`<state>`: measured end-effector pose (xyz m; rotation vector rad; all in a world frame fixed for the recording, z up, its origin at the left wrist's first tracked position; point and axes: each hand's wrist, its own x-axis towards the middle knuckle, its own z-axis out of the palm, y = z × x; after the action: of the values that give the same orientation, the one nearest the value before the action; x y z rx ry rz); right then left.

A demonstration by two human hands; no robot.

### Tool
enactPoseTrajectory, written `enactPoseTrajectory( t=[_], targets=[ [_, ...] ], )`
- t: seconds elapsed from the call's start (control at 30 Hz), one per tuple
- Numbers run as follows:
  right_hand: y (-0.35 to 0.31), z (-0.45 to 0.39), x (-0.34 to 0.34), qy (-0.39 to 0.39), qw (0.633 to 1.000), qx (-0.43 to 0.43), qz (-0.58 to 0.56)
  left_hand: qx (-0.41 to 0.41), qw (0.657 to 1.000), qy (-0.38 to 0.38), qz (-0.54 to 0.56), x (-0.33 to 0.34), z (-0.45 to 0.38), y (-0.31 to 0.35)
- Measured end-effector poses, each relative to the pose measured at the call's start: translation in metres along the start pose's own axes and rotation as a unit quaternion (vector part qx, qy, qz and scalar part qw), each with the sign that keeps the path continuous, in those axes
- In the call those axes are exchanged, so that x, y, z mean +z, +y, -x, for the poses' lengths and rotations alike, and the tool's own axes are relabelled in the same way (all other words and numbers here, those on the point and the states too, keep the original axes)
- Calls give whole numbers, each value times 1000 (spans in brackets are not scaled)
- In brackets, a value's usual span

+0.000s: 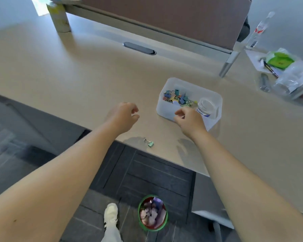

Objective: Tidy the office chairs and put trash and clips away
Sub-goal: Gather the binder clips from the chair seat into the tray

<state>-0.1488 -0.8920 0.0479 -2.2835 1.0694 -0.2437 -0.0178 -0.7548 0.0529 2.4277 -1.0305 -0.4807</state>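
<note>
Colourful metal binder clips (177, 98) sit in a heap inside the clear plastic box (164, 109) on the tan wooden desk (77, 75). A small clear jar (207, 106) stands in the right part of the same box. So most of the clip job looks done.

One small green binder clip (150, 144) is left out. It lies alone on the desk near the near edge, between the two arms and well apart from the box.

The left hand (124, 116) floats over the desk with its fingers curled loosely, and I see nothing in it. The right hand (189, 119) is at the near wall of the box with finger and thumb pinched together. It may hold something tiny, but I cannot tell.

Down on the dark floor, a round green bin (152, 213) is full of crumpled paper, so the trash part looks mostly done too.

No chairs show here, so I cannot say if they are tidy. I think the lone green clip needs to go in the box next.
</note>
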Motion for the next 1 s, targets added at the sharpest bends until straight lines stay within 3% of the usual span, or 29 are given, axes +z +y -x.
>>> enactPoseTrajectory(
  t=[0.23, 0.5, 0.57, 0.73, 0.8, 1.0],
  targets=[
    [15, 22, 72, -107, 993, 0, 42, -33, 999, -38, -5, 34, 31, -38],
    [15, 12, 110, -86, 989, -30, 119, -29, 997, -72, 2, 49, 9, -67],
    [14, 8, 102, -51, 993, -22, 103, -12, 997, -80, 2, 45, -3, -63],
    [-3, -18, 54, 170, 985, -21, 11, 31, 997, -66, 24, 28, -38, -33],
    [-9, -37, 32, 214, 977, 5, -13, 53, 996, -63, 29, 20, -53, -17],
    [-2, -67, 8, 145, 985, 85, 48, 100, 994, -47, 25, 3, -84, 8]
  ],
)
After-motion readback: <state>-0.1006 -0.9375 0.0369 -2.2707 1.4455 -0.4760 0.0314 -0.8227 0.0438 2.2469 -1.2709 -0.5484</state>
